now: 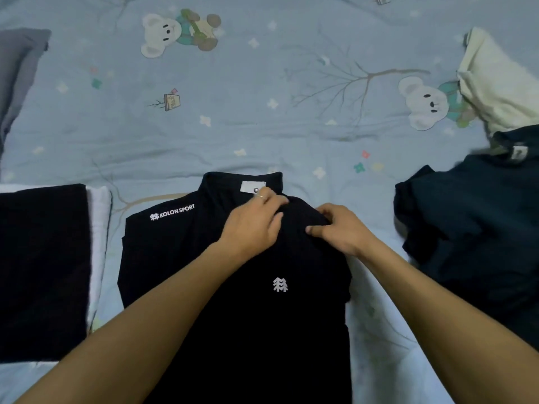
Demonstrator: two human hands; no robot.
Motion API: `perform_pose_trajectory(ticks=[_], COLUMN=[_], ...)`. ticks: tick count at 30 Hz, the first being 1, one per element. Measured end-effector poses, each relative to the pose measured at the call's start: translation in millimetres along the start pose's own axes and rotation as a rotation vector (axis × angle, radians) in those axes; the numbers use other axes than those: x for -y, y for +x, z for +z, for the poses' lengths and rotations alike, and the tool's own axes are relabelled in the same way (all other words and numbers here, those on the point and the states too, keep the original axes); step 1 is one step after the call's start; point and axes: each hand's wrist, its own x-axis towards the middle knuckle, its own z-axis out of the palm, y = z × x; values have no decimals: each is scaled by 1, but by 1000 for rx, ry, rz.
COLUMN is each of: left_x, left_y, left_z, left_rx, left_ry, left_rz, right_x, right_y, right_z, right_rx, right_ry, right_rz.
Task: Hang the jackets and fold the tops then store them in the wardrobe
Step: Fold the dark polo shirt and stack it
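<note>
The black top lies flat on the near middle of the bed. Left hand presses it with straight fingers; right hand pinches the folded shoulder. Soft, light cloth, probably best gripped at edges.

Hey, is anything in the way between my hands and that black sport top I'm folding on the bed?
Nothing visible is. The left hand and right hand already rest directly on the black Kolon Sport top near its collar, on the blue koala-print bedcover. The wardrobe is out of view, so that path cannot be judged.
</note>
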Motion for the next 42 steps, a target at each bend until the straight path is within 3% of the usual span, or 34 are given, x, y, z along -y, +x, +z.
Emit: perform_pose_trajectory(ticks=[2,4,10,16,21,23,26,28,33,35,39,42], left_x=[-21,-27,-14,-35,-72,-70,-66,-71,-99,-101,-94,-99], left_y=[10,20,37,40,42,47,55,56,47,50,57,52], left_z=[14,24,35,40,51,52,51,53,59,64,69,65], left_rx=[179,269,252,232,421,347,175,174,395,390,248,334], left_ry=[55,126,13,134,110,137,66,53,82,106,9,-66], left_rz=[120,118,-65,-176,177,117,-139,-221,-2,36,-172,-169], right_x=[-4,-7,-34,-56,-66,-71,-77,-78,-82,-84,-88,-95], right_y=[-7,-12,-35,-49,-62,-66,-74,-82,-92,-95,-109,-122], right_z=[-12,-20,-37,-50,-37,-40,-50,-56,-45,-44,-51,-47], right_rx=[45,78,273,-172,-136,-116,-173,-205,-32,-117,-368,-347], right_ry=[129,230,113,39,-5,-30,-74,-67,-179,-128,303,253], right_rz=[10,26,83,-18,-15,17,27,16,74,98,135,107])
